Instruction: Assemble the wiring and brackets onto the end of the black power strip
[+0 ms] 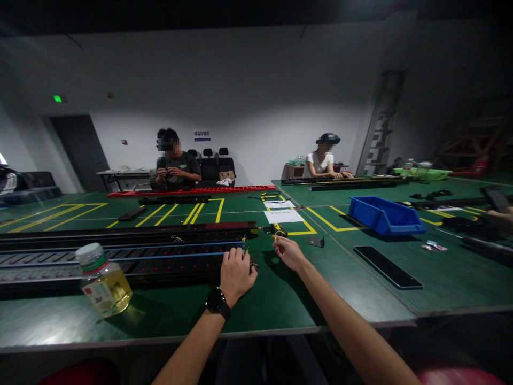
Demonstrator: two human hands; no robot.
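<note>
Two bare hands work at a green table (280, 313) marked with yellow lines, in a dim room. The left hand (237, 274), with a dark round watch (217, 302) on its wrist, lies over the right end of a long black strip (172, 265) edged with blue and dotted with red. That strip runs from the left edge of the view to the middle of the table. The left grip is curled downward — whether it grasps anything, I cannot tell, since the fingers hide what is beneath them. The right hand (289, 252) is raised just beside it, thumb and forefinger drawn together near a small yellow wire loop (281, 231) (too small and blurred to tell whether this grip has closed on it).

In front of the strip, at left, stands a white-capped bottle (107, 286) of yellow liquid. Beyond the right hand lie a small black box (316, 241) and a white paper sheet (284, 216). Further right are a blue open-fronted bin (385, 218) and, nearer, a flat black tablet-like slab (387, 267). Across the table — well apart from these hands — two people in headgear sit, one behind a long red rail (228, 189).
</note>
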